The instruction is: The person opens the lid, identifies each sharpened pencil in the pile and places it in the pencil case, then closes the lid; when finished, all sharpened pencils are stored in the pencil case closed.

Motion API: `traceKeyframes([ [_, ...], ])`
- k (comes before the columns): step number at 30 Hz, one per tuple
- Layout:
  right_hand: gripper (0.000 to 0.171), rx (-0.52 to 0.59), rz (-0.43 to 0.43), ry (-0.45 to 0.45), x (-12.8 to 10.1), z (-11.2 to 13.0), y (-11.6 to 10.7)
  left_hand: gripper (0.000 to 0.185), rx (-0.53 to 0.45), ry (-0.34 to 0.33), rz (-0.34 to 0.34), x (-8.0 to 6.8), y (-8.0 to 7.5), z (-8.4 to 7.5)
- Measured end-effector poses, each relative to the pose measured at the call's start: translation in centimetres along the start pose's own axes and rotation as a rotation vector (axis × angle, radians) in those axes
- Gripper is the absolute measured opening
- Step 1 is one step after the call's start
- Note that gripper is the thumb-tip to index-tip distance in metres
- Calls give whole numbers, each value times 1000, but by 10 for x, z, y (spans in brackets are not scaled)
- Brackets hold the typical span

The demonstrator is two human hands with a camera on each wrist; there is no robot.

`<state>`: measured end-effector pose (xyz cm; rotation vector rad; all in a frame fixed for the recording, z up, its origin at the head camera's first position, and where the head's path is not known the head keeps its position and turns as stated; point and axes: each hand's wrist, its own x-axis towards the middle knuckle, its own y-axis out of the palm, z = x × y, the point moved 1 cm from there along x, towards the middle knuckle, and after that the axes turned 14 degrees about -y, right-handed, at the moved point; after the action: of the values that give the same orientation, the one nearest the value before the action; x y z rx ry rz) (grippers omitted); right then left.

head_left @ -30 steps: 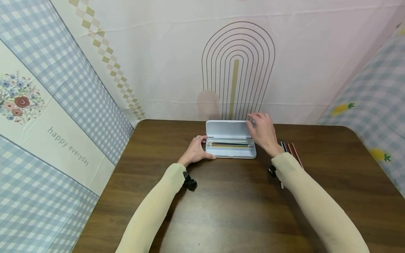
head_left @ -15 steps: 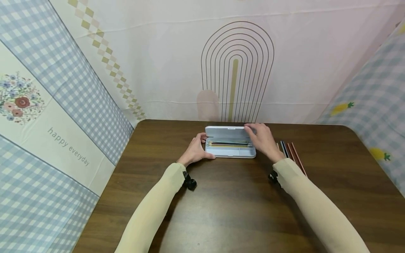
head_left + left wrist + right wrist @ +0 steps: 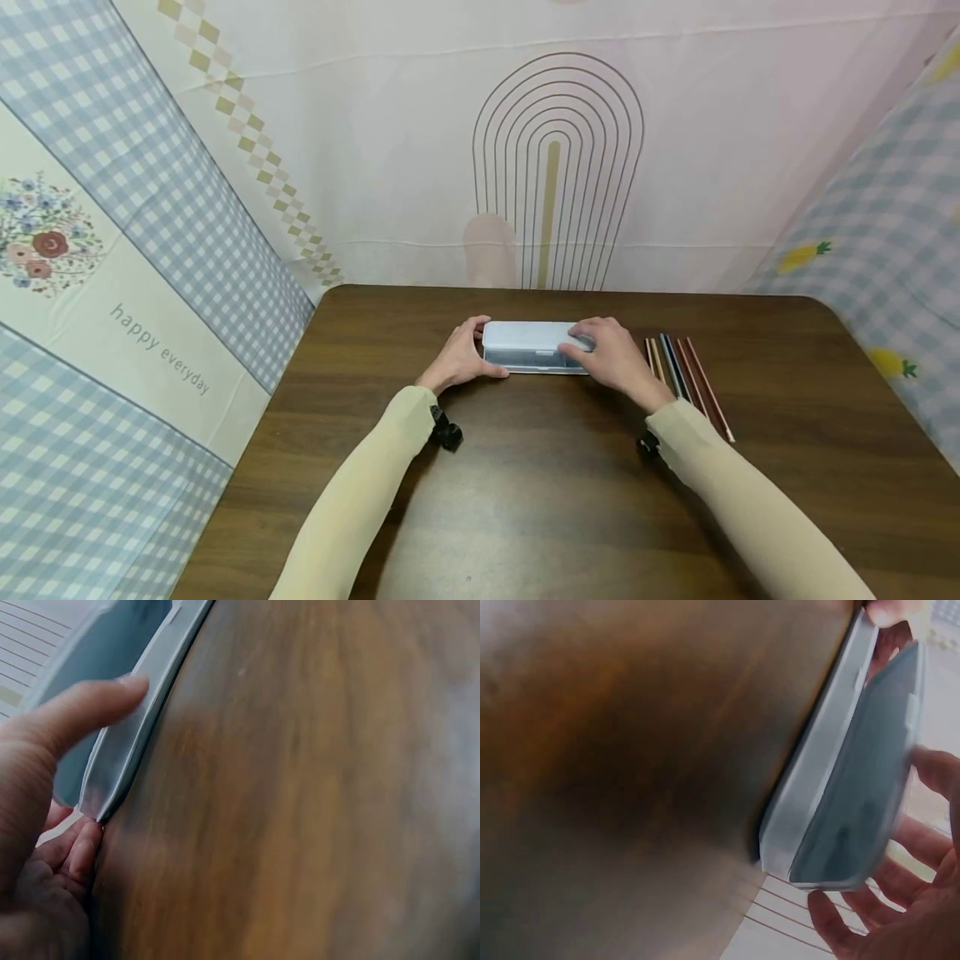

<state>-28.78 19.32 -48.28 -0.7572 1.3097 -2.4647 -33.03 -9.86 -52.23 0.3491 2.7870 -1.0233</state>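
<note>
A pale pencil case (image 3: 521, 335) lies near the table's back edge, its lid tilted partway down over the base. My left hand (image 3: 457, 357) grips the case's left end, with the thumb (image 3: 97, 709) along the front wall and the other fingers round the back corner. At the right end, my right hand (image 3: 611, 357) holds the lid (image 3: 862, 780), thumb on its front edge and fingers spread over its outer side and end. A gap shows between lid and base (image 3: 821, 761) in the right wrist view. The pencils inside are hidden by the lid.
Several coloured pencils (image 3: 697, 379) lie side by side on the brown table (image 3: 540, 500), right of the case and partly under the right forearm. A patterned white cloth (image 3: 390, 167) hangs right behind the table, with checked cloths on both sides.
The right hand has swung the lid from upright forward and down, hiding the pencils in the case. The left hand stays at the left end. More of the loose pencils now shows.
</note>
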Motion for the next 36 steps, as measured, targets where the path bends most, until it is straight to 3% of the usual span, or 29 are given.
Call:
traceKeyframes([
  [6,43,-49,45,10,-6,2,8,100,37,13,10,2,-1,1],
  [13,40,-108,53,2,-6,3,12,81,-13,-18,12,1,-2,0],
  [36,38,-137,81,16,-7,9,9,82,39,-9,-12,0,-4,-5],
])
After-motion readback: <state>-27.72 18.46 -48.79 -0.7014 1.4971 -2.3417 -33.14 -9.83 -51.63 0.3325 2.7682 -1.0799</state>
